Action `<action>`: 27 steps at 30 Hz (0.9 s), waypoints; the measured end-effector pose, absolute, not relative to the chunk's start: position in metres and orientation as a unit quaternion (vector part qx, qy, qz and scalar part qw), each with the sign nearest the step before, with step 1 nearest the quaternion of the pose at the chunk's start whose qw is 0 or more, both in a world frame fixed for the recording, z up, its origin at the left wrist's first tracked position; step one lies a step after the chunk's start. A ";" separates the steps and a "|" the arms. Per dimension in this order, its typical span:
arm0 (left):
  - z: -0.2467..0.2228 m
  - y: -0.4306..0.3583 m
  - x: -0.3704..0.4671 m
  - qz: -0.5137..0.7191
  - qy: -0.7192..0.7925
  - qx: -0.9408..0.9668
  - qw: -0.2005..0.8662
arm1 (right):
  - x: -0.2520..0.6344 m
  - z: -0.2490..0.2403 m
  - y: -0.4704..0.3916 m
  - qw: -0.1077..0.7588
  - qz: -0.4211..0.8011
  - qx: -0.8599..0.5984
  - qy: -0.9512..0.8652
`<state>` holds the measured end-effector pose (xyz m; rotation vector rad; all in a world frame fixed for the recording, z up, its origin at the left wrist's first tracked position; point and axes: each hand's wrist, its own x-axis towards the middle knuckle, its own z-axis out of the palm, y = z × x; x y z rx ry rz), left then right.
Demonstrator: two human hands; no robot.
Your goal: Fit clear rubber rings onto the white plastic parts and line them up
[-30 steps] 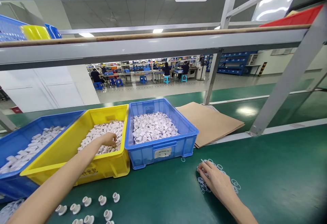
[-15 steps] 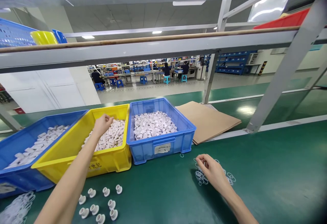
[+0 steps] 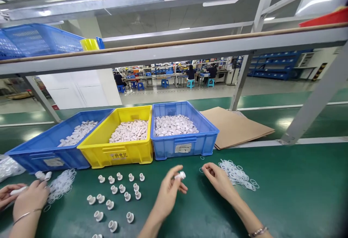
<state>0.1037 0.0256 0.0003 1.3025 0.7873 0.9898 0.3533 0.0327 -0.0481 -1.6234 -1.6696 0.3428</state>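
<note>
My left hand (image 3: 169, 191) pinches a small white plastic fitting (image 3: 180, 175) between thumb and fingers above the green tabletop. Close by on its right, my right hand (image 3: 217, 180) has its thumb and forefinger together, with a thin white ring (image 3: 201, 170) at the tips. Behind that hand lies a loose pile of similar rings (image 3: 236, 174). Several white flanged caps (image 3: 109, 204) stand on the table to the left of my left hand. Beyond them, the yellow bin (image 3: 116, 154) is part-filled with small white pieces.
Blue bins (image 3: 187, 147) of white parts flank the yellow one. A co-worker's hands (image 3: 28, 198) hold a white piece at far left, beside another ring pile (image 3: 62, 183). Brown cardboard sheets (image 3: 236, 125) lie at back right. A shelf beam (image 3: 174, 51) crosses overhead.
My left hand has left the yellow bin and come right and nearer, now with a white fitting. My right hand stays near the rings. The view has swung left, bringing a co-worker's hands into sight.
</note>
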 end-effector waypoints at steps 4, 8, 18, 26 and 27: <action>-0.025 0.019 0.117 0.426 0.329 0.527 0.658 | 0.332 -0.049 0.028 0.363 0.143 -0.610 -0.690; -0.032 0.024 0.118 0.434 0.320 0.512 0.669 | 0.319 -0.048 0.025 0.353 0.156 -0.584 -0.714; -0.045 0.023 0.114 0.420 0.337 0.516 0.666 | 0.300 -0.033 0.014 0.395 0.304 -0.519 -0.694; -0.043 0.021 0.115 0.415 0.355 0.527 0.651 | 0.300 -0.029 0.011 0.401 0.335 -0.507 -0.686; -0.043 0.021 0.115 0.411 0.360 0.534 0.645 | 0.300 -0.028 0.010 0.401 0.336 -0.504 -0.687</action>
